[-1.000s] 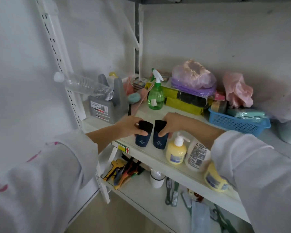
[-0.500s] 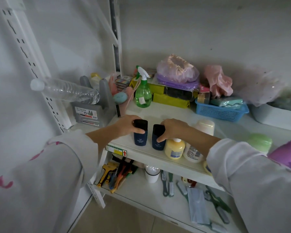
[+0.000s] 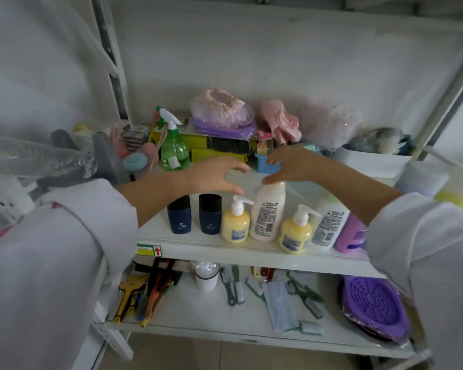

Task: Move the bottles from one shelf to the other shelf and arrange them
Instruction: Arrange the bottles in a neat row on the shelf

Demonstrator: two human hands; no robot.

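Both hands have let go of the two dark-blue, black-capped plastic bottles [image 3: 194, 214], which stand upright at the white shelf's [image 3: 251, 251] front edge. The left hand [image 3: 216, 175] and right hand [image 3: 292, 164] hover above, each grip wide and empty, probably heading for the next adjustment.

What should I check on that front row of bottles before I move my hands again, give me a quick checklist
1. Two dark blue black-capped bottles upright, side by side: ok.
2. Left hand empty, open: ok.
3. Right hand empty, above the tall white bottle: ok.
4. Two yellow pump bottles upright: ok.
5. Purple bottle at the row's right end steady: cannot tell, the sleeve hides part of it.
6. Bottles clear of the white shelf's front edge: ok, though close.
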